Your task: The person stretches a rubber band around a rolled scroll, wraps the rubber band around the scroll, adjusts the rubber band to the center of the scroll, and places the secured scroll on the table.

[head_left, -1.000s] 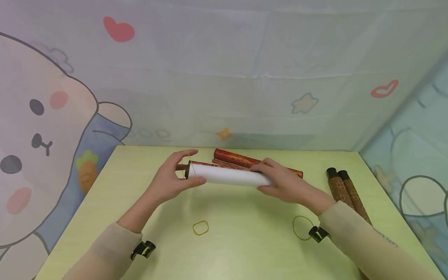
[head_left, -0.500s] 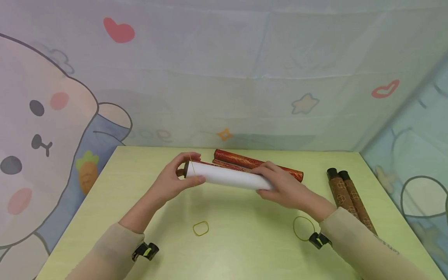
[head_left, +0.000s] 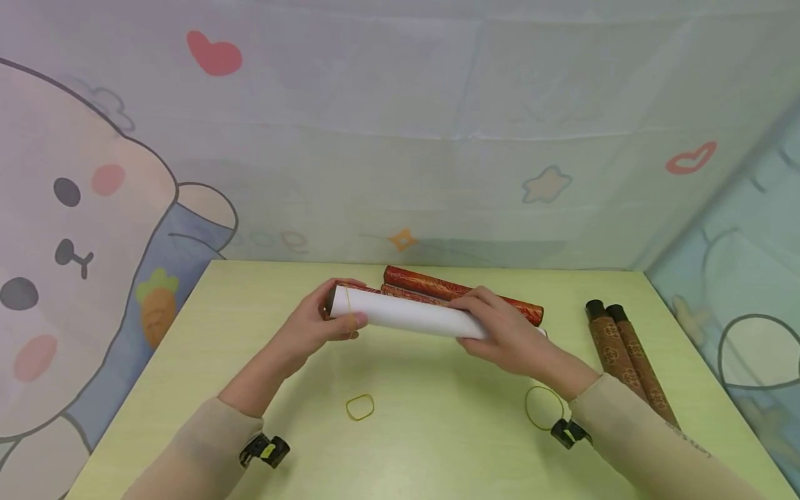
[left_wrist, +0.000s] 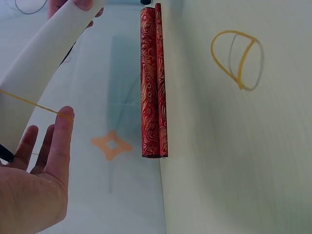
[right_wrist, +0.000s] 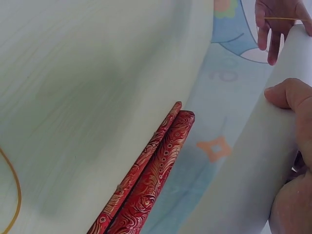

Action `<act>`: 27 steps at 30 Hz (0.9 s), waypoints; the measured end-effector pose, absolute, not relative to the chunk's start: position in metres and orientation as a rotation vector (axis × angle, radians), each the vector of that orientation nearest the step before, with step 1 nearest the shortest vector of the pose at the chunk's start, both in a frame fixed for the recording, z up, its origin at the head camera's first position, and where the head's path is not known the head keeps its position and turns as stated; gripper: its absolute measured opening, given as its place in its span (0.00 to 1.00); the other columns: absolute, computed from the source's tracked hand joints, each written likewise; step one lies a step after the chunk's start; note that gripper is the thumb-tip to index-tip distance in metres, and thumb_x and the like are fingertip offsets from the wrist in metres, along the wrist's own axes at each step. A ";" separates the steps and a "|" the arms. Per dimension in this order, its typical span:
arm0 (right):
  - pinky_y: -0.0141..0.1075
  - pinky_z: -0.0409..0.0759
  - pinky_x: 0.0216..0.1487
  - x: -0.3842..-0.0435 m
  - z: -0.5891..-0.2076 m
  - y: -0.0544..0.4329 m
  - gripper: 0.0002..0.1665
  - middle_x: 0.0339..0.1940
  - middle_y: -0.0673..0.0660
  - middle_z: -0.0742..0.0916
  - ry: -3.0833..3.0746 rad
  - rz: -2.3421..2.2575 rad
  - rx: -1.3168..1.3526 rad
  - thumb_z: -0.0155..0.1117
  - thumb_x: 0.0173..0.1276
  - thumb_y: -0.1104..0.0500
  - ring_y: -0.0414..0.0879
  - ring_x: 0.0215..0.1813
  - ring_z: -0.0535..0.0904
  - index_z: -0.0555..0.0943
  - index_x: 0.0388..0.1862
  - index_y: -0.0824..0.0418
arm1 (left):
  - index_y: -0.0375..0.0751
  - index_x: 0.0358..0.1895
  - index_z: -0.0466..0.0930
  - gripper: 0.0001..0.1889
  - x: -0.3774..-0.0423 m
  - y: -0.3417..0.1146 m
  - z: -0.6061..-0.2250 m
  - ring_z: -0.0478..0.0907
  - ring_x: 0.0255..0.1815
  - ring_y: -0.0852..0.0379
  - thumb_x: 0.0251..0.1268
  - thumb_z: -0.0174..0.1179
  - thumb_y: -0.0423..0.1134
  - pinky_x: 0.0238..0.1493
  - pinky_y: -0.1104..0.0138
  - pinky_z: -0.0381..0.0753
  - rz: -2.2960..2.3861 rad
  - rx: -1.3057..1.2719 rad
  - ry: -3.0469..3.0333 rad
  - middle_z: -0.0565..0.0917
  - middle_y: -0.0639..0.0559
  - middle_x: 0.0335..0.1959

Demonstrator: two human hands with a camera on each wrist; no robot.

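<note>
A white rolled scroll (head_left: 406, 312) with a dark left end and some red pattern along its far side is held up over the table in both hands. My left hand (head_left: 312, 319) grips its left end, thumb in front and fingers behind. Round that end runs a yellow rubber band (left_wrist: 29, 101), stretched over a left fingertip in the left wrist view. My right hand (head_left: 506, 326) holds the scroll's right part from above, its thumb (right_wrist: 280, 95) pressed along the white roll. The scroll's right tip is mostly hidden behind this hand.
Two red patterned rolls (left_wrist: 149, 83) lie side by side at the table's back edge. Two brown patterned scrolls (head_left: 615, 354) with black ends lie at the right. On the near table (head_left: 437, 444) are a small rubber band (head_left: 373, 403) and a larger rubber band (head_left: 526, 404).
The left fingers have come in from a wide spread and now wrap the scroll's end. The rubber band has shifted slightly right along the roll. The right hand keeps its hold.
</note>
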State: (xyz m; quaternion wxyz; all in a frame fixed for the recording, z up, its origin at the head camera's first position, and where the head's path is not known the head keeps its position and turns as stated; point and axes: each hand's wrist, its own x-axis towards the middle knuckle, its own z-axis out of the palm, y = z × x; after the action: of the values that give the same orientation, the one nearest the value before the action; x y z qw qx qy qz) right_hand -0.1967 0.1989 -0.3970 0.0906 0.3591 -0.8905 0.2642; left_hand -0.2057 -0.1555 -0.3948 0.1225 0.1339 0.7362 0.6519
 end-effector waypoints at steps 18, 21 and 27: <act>0.51 0.85 0.56 -0.193 -0.400 0.197 0.30 0.60 0.54 0.81 -2.621 0.871 1.020 0.76 0.69 0.63 0.49 0.57 0.81 0.79 0.69 0.57 | 0.34 0.68 0.71 0.29 -0.198 -0.149 -0.392 0.84 0.55 0.48 0.71 0.73 0.38 0.59 0.50 0.87 2.031 0.386 1.988 0.82 0.47 0.56; 0.52 0.84 0.56 -0.193 -0.400 0.196 0.30 0.61 0.54 0.81 -2.623 0.880 1.025 0.76 0.69 0.63 0.49 0.58 0.81 0.79 0.69 0.57 | 0.34 0.67 0.71 0.28 -0.196 -0.149 -0.391 0.84 0.54 0.49 0.71 0.72 0.37 0.58 0.50 0.88 2.046 0.391 1.989 0.82 0.47 0.55; 0.52 0.84 0.58 -0.193 -0.399 0.193 0.30 0.64 0.54 0.81 -2.661 0.911 1.021 0.76 0.70 0.61 0.49 0.60 0.80 0.78 0.70 0.56 | 0.34 0.67 0.72 0.27 -0.195 -0.150 -0.388 0.85 0.52 0.51 0.71 0.72 0.36 0.57 0.53 0.88 2.057 0.417 1.996 0.82 0.48 0.54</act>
State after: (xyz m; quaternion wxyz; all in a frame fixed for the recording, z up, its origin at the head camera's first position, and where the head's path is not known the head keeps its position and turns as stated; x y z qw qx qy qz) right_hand -0.1926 0.1934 -0.3989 0.0748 0.3402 -0.8868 0.3037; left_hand -0.1948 -0.1501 -0.3885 0.1222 0.1427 0.6839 0.7050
